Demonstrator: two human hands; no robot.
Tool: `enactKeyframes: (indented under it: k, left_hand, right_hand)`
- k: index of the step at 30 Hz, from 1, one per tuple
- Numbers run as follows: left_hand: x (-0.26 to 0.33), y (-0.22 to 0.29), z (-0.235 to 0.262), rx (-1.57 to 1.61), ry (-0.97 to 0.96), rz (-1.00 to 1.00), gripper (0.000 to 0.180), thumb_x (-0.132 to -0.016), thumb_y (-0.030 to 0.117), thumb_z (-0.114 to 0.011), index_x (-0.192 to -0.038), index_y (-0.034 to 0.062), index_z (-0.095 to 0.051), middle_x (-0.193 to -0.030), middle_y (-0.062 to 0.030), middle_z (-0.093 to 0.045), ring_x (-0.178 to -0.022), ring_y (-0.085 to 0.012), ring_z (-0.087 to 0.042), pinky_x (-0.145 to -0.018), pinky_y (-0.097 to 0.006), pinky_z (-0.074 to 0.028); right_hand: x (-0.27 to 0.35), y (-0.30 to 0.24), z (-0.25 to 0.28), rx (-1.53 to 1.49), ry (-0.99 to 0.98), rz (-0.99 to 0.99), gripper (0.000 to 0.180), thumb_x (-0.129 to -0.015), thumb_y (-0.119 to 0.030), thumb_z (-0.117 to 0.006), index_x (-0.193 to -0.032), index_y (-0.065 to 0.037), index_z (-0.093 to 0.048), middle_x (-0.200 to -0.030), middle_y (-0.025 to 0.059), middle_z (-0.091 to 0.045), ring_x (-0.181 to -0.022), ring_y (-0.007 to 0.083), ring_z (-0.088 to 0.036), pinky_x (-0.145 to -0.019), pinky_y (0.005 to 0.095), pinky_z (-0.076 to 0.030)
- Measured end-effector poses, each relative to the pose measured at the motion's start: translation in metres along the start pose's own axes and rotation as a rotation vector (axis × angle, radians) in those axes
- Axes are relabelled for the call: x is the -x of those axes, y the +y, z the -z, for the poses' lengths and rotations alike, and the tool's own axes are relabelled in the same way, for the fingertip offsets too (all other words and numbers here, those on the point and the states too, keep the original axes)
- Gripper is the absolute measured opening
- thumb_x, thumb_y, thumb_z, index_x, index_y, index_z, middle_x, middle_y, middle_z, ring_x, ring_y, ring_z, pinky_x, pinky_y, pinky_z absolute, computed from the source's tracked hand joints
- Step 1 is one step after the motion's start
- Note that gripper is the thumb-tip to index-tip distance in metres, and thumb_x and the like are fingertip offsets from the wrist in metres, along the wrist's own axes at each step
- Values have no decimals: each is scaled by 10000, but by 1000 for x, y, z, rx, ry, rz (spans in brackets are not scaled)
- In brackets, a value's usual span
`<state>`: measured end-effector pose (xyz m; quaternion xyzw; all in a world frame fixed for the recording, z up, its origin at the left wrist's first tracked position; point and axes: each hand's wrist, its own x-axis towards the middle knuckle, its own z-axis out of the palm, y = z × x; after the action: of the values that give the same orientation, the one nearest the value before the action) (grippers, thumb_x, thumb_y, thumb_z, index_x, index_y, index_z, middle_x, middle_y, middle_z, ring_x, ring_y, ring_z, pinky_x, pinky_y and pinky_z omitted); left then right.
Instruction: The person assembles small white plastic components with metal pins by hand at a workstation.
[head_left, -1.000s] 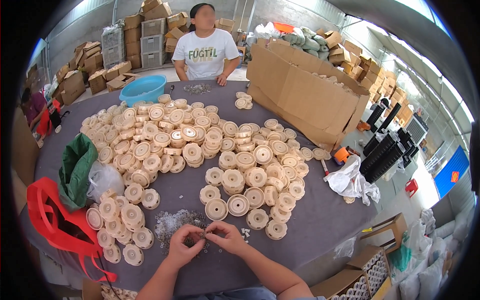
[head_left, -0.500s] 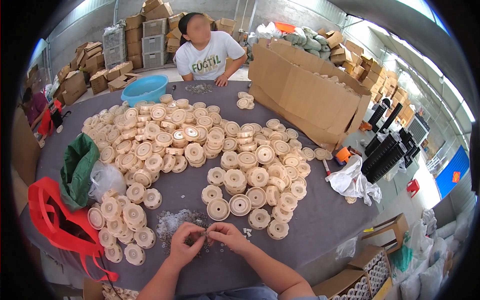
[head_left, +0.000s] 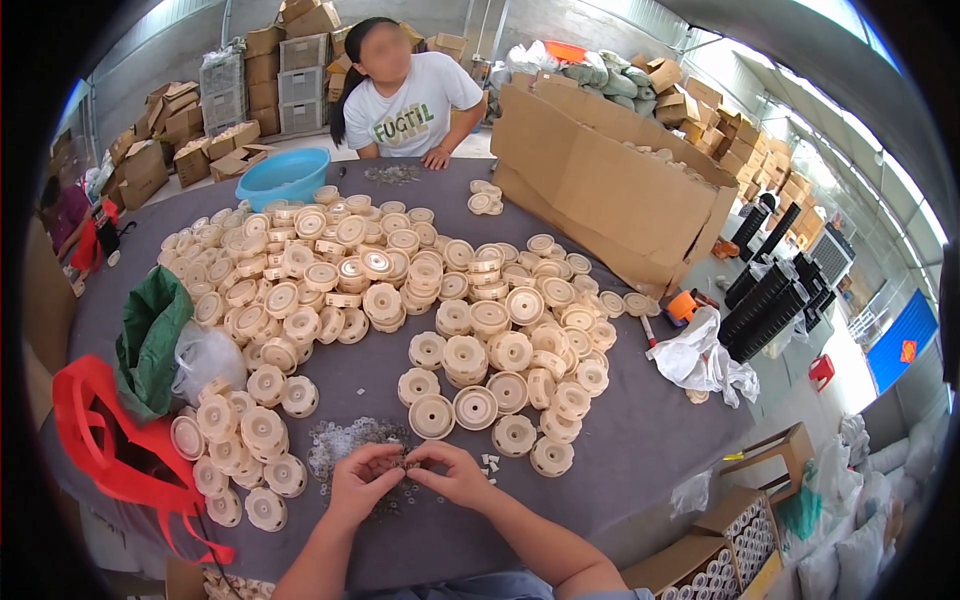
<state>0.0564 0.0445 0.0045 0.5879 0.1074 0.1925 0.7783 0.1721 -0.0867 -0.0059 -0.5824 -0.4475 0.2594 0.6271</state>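
Note:
My left hand (head_left: 364, 482) and my right hand (head_left: 450, 474) meet fingertip to fingertip low in the middle of the view. Thumbs and forefingers of both are closed in a pinch; what they hold is too small to make out. Under and beside my left hand spreads a pile of tiny clear and grey washers (head_left: 340, 440). A few small white pieces (head_left: 489, 466) lie just right of my right hand. Beyond the hands sit many round cream plastic wheels (head_left: 475, 406), some stacked. More cream wheels (head_left: 264, 428) are heaped left of the washers.
A red bag (head_left: 125, 470), a green cloth bag (head_left: 150, 345) and a clear plastic bag (head_left: 210, 360) lie at the left. At the far side are a blue basin (head_left: 284, 178) and a person in a white shirt (head_left: 415, 105). A large cardboard box (head_left: 590, 190) stands far right.
My hands stay together above the washers, their fingers shifting slightly. The person across the table has raised and turned their head. The whole view has shifted a little.

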Motion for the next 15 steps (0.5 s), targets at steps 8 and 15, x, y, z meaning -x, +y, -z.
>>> enactKeyframes:
  k: [8,15]
  left_hand:
    - [-1,1,3,21,-81,-35,251,-701,-62,-655,-938,-3,-596,-852,-27,-546,-746,-71,-534,-650,-191,-432]
    - [-1,1,2,-97,-91,-123,253,-688,-50,-676,-923,-7,-592,-856,-29,-539,-745,-74,-523,-661,-195,-421]
  right_hand:
    - [1,-2,0,59,-4,30,130,-785,-64,-618,-904,-24,-582,-808,37,-539,-722,105,-527,-640,226,-434]
    - [2,-1,-2,110,0,1,135,-778,-59,-617,-902,-18,-581,-820,46,-553,-743,115,-546,-649,241,-444]
